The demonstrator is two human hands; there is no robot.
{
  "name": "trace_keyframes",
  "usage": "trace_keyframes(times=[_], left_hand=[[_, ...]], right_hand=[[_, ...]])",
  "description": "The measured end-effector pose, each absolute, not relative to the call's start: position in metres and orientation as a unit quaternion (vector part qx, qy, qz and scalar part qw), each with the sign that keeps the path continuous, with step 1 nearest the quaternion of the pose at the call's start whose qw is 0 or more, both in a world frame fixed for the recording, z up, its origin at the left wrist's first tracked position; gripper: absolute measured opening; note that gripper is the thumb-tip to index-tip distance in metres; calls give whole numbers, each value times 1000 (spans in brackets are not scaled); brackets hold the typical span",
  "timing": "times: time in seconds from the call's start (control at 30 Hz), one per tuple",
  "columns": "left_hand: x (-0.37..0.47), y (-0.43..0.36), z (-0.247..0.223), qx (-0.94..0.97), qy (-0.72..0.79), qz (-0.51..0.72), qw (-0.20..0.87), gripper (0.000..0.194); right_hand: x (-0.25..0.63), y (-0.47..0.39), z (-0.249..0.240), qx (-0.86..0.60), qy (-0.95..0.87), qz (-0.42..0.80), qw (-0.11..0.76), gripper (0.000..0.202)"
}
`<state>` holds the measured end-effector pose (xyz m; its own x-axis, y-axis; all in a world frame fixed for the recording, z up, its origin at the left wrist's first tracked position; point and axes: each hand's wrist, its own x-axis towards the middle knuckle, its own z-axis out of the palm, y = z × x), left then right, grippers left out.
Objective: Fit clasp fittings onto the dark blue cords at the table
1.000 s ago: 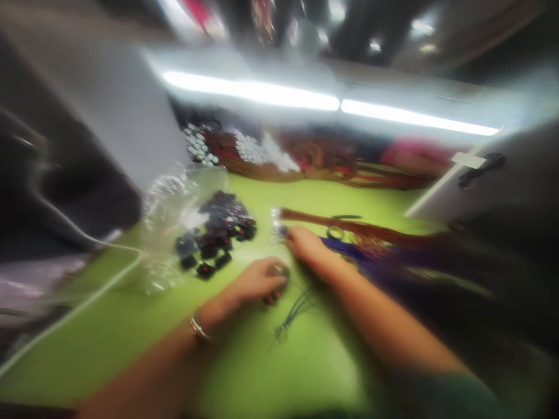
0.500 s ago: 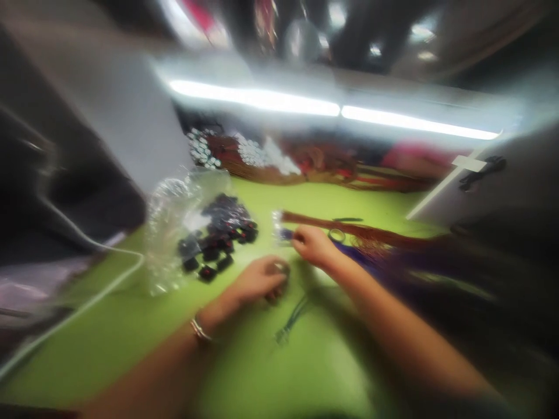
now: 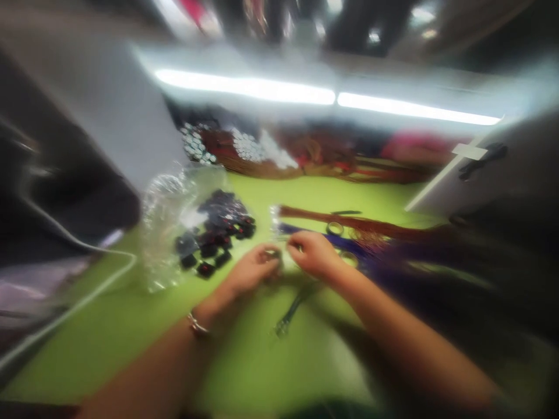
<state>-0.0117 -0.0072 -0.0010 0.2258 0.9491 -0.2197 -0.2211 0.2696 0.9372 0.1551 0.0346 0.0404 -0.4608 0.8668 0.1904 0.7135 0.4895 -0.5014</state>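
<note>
At the middle of the green table, my left hand is closed, its fingertips pinched on a small dark thing too blurred to name. Close on its right, my right hand has its fingers curled together; what they hold is too small to make out. Just beyond my right hand lie blue wires and brown wires with white connector ends. Nearer to me than the hands lies a short dark cable with small ends. Black square parts are heaped left of my left hand.
A clear plastic bag stands at the left, around some black parts. Tape rolls lie among the wires. Bundled wires with white ends line the back under a bright tube lamp. A white cord runs along the left.
My right hand has drawn back from the blue wires' ends. My left hand has moved slightly up and left, and the two hands now face each other closely. The view has shifted a little.
</note>
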Motion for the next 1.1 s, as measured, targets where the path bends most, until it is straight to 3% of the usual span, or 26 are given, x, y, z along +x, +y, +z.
trace_keyframes(times=[0.2, 0.67, 0.87, 1.1], left_hand=[[-9, -8, 6, 329, 411, 449, 722, 39], [-10, -9, 4, 327, 398, 414, 750, 37], [-9, -10, 4, 381, 407, 411, 722, 32], [-10, -7, -10, 533, 428, 429, 591, 24]], right_hand=[[167, 23, 24, -480, -795, 272, 254, 18], [168, 26, 20, -464, -785, 348, 218, 19], [169, 27, 19, -470, -774, 375, 200, 19], [168, 28, 20, -468, -753, 420, 195, 17]])
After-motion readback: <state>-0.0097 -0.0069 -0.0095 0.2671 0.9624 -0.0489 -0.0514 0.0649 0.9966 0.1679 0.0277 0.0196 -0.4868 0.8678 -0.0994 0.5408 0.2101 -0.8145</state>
